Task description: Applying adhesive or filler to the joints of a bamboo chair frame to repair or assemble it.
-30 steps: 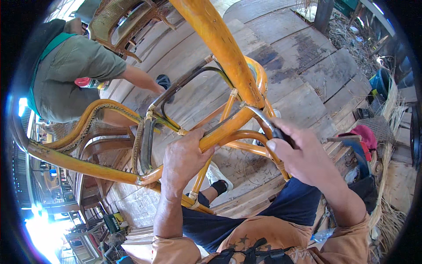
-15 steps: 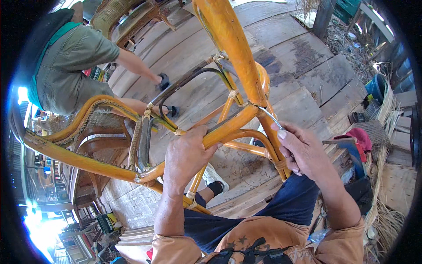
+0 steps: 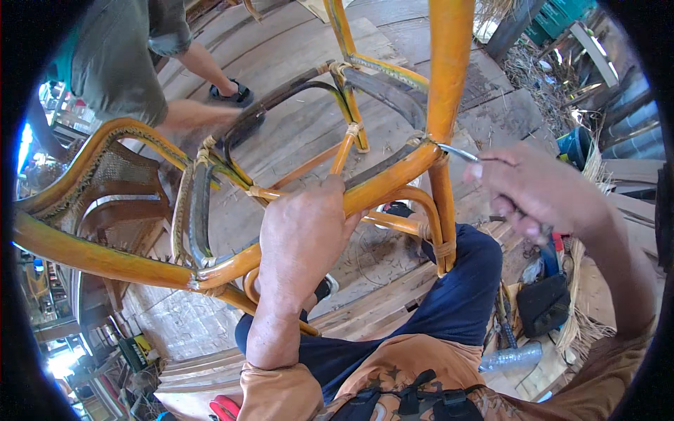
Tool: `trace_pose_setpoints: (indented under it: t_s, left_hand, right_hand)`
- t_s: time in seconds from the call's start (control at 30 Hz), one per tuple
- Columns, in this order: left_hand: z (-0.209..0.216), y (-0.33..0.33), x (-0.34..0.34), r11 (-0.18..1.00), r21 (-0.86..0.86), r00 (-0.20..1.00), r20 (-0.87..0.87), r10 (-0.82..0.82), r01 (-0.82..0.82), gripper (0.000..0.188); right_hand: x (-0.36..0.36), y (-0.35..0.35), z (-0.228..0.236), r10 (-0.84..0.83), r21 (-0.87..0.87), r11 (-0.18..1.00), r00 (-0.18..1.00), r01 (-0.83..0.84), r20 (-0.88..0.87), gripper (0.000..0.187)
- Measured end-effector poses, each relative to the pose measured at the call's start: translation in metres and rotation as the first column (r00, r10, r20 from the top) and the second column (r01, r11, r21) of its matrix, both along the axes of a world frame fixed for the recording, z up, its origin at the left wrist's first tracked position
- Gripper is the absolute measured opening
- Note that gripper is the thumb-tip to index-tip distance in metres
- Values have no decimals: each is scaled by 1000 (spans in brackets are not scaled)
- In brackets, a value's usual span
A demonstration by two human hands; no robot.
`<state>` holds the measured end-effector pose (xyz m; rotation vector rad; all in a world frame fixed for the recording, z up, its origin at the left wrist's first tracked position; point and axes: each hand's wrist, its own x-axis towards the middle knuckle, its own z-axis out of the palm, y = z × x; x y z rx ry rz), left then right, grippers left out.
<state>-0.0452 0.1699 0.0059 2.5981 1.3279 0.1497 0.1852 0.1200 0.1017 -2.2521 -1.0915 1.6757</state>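
An orange-brown rattan chair frame stands tilted before me, with bindings at its joints and dark inner poles. My left hand is closed round its front rail. To the right, my right hand is closed on a thin metal tool with a narrow shaft. The tool's tip meets the joint where the rail joins a thick upright pole. Fingers hide the tool's handle, so its exact kind is unclear.
At upper left a person in grey shorts stands close to the frame. A woven-back chair is behind the frame's left side. Lower right lie a plastic bottle and a black pouch, near loose fibre strands.
The chair frame has shifted and turned, its thick pole now more upright. My right hand has moved right and up, the tool still at the joint. The other person's legs have moved.
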Motion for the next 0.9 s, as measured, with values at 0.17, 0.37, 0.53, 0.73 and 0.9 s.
trace_pose_setpoints:
  t_s: [0.17, 0.37, 0.53, 0.73, 0.9]
  left_hand:
    - [1, 4, -2, 999, 23, 998, 43, -46, 45, 27]
    - [0, 0, -2, 994, -106, 999, -32, 13, -16, 33]
    - [-1, 0, -2, 998, 37, 999, 28, -47, 46, 28]
    - [4, 1, -2, 995, -90, 999, -38, 31, -34, 37]
    - [8, -3, -5, 996, -87, 998, -58, 12, -17, 37]
  right_hand:
    - [-11, -5, 1, -48, 4, 999, 987, 48, 154, 29]
    - [-3, -12, -18, -183, 20, 981, 962, 191, -201, 31]
    - [-7, -30, -51, 3, 344, 939, 997, -30, 81, 28]
    - [-3, -35, -34, -364, 61, 897, 808, 439, -464, 25]
    - [4, -64, -44, -65, 745, 660, 980, -98, 186, 27]
